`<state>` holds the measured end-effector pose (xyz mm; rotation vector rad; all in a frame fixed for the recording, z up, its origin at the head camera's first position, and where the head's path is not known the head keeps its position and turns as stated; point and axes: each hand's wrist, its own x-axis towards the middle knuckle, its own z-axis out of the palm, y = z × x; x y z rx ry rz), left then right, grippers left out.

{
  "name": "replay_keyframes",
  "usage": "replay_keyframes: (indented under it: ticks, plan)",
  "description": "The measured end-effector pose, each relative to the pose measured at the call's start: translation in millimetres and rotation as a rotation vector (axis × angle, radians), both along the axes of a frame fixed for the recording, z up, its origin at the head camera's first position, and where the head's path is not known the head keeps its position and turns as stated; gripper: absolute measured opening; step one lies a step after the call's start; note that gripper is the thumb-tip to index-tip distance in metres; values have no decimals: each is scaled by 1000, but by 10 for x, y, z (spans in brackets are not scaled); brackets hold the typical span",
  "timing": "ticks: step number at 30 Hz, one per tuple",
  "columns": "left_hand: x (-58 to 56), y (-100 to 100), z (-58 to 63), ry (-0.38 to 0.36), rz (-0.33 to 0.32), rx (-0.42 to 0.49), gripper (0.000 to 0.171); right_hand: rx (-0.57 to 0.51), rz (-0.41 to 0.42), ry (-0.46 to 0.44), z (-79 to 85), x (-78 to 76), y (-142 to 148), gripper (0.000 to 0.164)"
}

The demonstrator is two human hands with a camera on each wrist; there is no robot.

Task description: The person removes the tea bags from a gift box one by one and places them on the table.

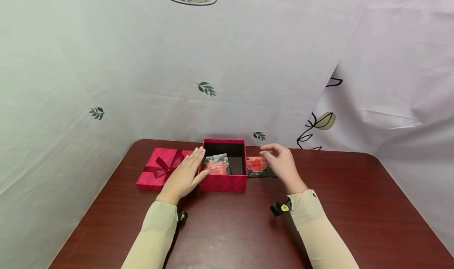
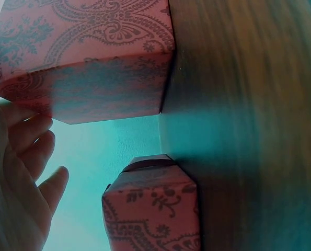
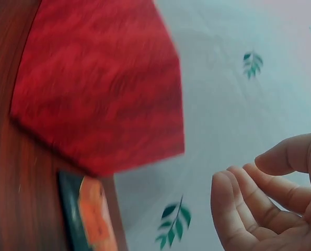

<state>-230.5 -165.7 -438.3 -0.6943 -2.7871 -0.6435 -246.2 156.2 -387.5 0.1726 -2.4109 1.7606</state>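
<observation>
1. Left hand point(image 1: 182, 178): fingers straight, thumb apart, holding nothing. Lies at the left side of the red box point(image 1: 222, 183), looks like touching.
2. Right hand point(image 1: 281, 166): fingers half bent, gap to thumb, nothing pinched. Raised just right of the box.
3. Flat packets point(image 1: 217, 168): inside the box, right beside the left fingertips. Table packet point(image 1: 257, 166): just left of the right hand, beside the box. Dark piece past it mostly hidden by that hand.
4. Lid point(image 1: 151, 178) with bow: left of the left hand, partly covered by it.
5. Step, my read: shifting packets between box and table, right hand between picks, left steadying. Direction: can't tell.
6. Next move probably calls for right fingertips low on a packet's edge; flat, so likely hard to lift.
</observation>
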Motion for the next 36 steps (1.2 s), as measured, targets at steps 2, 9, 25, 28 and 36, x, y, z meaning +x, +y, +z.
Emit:
replay_keyframes:
  ticks: [2,9,25,28,36]
  plan:
    - [-1,2,0,3,-1,0,75,-23,31,6,45,21,-72,20]
    - [-3,1,-4,6,-4,-3,75,-94,105,-30,163,37,-323,21]
    - [-2,3,12,14,-3,-4,73,-117,167,-184,173,-159,-740,18]
    - [0,-3,16,16,-3,-6,71,-34,187,-226,140,-190,-796,20]
    - [1,-14,18,25,-3,-17,66,223,186,-302,152,-269,-936,30]
